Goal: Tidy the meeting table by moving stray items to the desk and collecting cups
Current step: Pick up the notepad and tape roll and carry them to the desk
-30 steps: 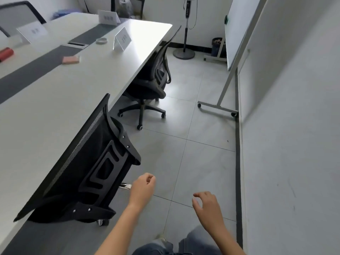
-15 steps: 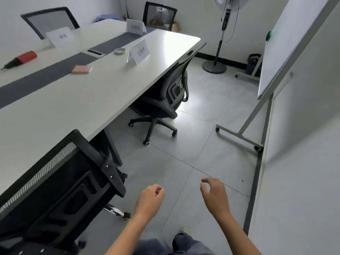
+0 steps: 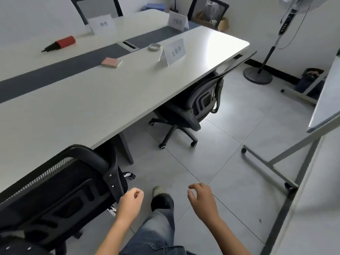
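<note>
- Left hand [image 3: 130, 203]: low in view, fingers loosely curled, holding nothing. It hangs just beside the rear edge of the near chair [image 3: 55, 190], and I cannot tell whether it touches.
- Right hand [image 3: 202, 201]: over the floor tiles, fingers bent and relaxed, thumb apart from the forefinger, nothing in it.
- Between the hands: a leg in jeans with a dark shoe [image 3: 161, 199] on the floor.
- Near chair: black mesh back, pushed in against the long side of the table [image 3: 92, 107].
- Second chair [image 3: 198, 100]: further along the same side, seat tucked under the tabletop, back tilted.
- Right side: whiteboard [image 3: 327, 100] on a wheeled stand [image 3: 276, 159], well apart from the table.
- Table: pale top with a dark strip [image 3: 55, 72] down the middle.
- Pink pad [image 3: 111, 62]: lies flat at the near edge of the strip.
- Name card [image 3: 173, 52]: stands upright, beyond the pad.
- White ring [image 3: 154, 46]: flat on the table, just beside the card, close to a cable hatch [image 3: 127, 46] set in the strip.
- Red tool [image 3: 58, 44]: red barrel with a black tip, lying on its side across the strip from the pad.
- Far side: two more name cards and two chairs at the table's edge.
- Far corner: fan base [image 3: 257, 74] on the floor, dark bin [image 3: 311, 78] by the wall.
</note>
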Demonstrator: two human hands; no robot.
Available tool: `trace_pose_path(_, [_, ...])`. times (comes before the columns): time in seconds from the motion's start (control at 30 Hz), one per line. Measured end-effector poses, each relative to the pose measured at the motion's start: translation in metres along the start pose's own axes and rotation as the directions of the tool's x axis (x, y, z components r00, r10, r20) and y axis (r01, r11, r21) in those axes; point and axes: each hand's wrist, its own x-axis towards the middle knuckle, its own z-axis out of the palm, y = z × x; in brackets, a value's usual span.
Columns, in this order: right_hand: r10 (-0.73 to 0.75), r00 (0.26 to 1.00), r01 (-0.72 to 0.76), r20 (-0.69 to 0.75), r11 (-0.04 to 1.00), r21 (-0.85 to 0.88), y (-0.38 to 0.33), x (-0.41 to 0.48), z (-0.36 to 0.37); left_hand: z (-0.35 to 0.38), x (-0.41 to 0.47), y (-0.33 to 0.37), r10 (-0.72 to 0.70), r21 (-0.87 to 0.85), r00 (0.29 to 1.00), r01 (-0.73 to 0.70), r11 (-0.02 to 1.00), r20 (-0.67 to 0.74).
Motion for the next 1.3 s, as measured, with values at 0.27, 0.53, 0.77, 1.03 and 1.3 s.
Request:
trace_pose_path(0.27, [0.033, 0.994, -0.031, -0.107, 0.999, 0.016, -0.029, 0.123, -0.033, -0.022, 0.127, 0.122, 0.226, -0.012, 0.973, -0.227, 0.974, -0.035])
trace_pose_path(0.53, [-0.025, 0.993, 0.024, -0.111, 1.0, -0.008, -0.078, 0.219, -0.024, -0.055, 0.233, 0.204, 0.373, 0.062, 0.902, -0.368, 0.928, -0.217])
trace_pose_path(0.77, [-0.141, 0.987, 0.14, -0.072, 0.99, -0.015, -0.116, 0.279, -0.012, -0.089, 0.29, 0.177, 0.137, 0.099, 0.914, -0.107, 0.989, -0.382])
trace_pose_path(1.03, [-0.326, 0.945, 0.326, -0.001, 0.945, -0.02, -0.176, 0.382, 0.001, -0.11, 0.33, 0.156, -0.092, 0.117, 0.886, 0.162, 0.98, -0.455])
trace_pose_path(1.3, [-0.508, 0.859, 0.507, 0.065, 0.861, 0.037, -0.234, 0.509, -0.007, -0.116, 0.393, 0.202, -0.211, 0.08, 0.838, 0.289, 0.954, -0.503])
